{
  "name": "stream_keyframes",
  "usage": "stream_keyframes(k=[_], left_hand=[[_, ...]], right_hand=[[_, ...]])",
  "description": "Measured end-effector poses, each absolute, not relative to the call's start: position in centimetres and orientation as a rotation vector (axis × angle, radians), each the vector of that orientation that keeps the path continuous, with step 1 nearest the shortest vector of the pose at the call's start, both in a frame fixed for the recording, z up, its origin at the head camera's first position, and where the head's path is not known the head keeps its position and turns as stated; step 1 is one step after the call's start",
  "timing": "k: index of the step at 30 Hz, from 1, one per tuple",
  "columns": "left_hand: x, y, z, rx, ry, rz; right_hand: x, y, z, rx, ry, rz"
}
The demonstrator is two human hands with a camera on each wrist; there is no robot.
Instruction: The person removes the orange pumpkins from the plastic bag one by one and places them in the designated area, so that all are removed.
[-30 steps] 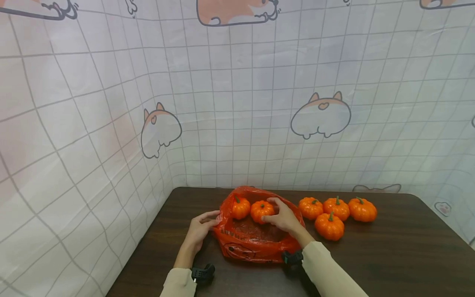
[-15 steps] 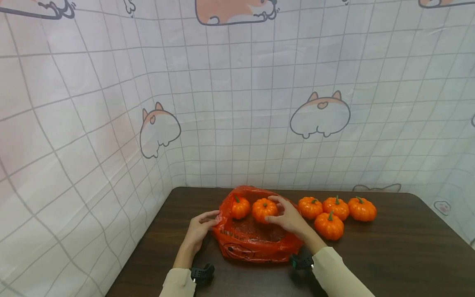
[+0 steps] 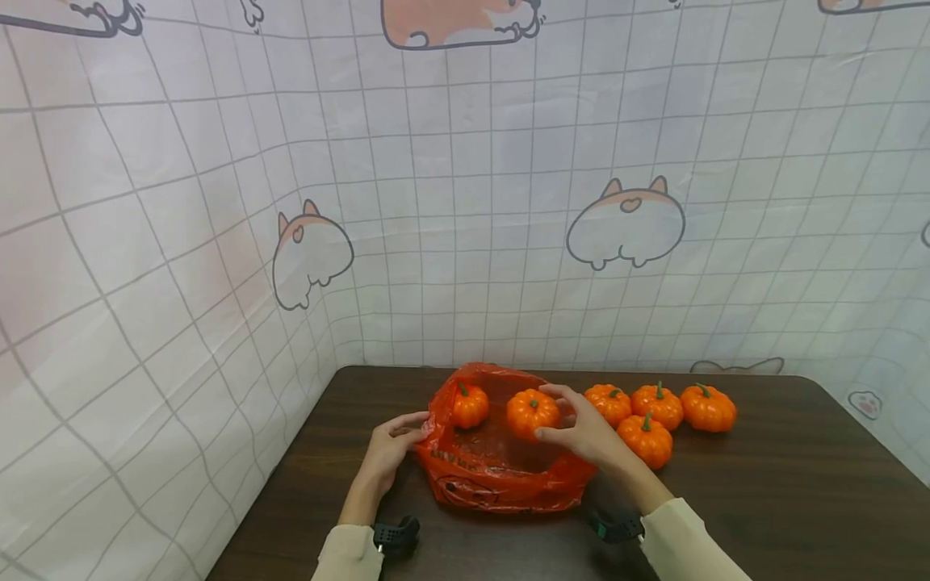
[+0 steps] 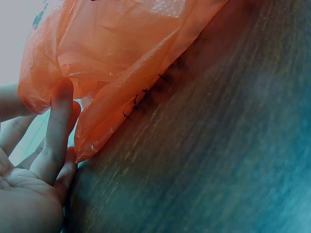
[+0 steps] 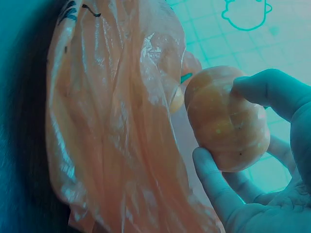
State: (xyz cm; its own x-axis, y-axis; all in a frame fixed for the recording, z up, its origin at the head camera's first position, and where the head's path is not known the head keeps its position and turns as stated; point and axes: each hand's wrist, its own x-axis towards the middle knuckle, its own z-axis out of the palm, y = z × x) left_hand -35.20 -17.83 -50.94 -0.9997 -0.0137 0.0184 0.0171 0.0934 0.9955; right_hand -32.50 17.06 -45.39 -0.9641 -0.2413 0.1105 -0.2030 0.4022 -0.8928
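A red plastic bag (image 3: 501, 492) lies open-mouthed on the dark table, a small orange pumpkin (image 3: 470, 406) inside at its left. My left hand (image 3: 388, 452) holds the bag's left rim; in the left wrist view a fingertip goes under the plastic (image 4: 112, 53). Above the bag's mouth, toward its right side, my right hand (image 3: 584, 428) grips a second small pumpkin (image 3: 533, 413) with a green stem. The right wrist view has this pumpkin (image 5: 228, 121) between thumb and fingers, beside the crumpled bag wall (image 5: 112, 121).
Several more orange pumpkins (image 3: 644, 441) stand grouped on the table (image 3: 785, 484) to the right of the bag, close behind my right hand. A white grid-patterned sheet (image 3: 465, 202) with dog drawings rises behind the table and along its left side.
My right hand has moved the gripped pumpkin up and to the right, away from the pumpkin still in the bag. My left hand has stayed at the bag's left rim.
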Motion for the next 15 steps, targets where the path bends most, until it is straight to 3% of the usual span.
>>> stream_keyframes(k=[15], left_hand=[[-35.2, -17.8, -50.9, 0.011, -2.309, -2.107]], right_hand=[[-30.4, 19.8, -45.4, -0.388, 2.593, -1.623]])
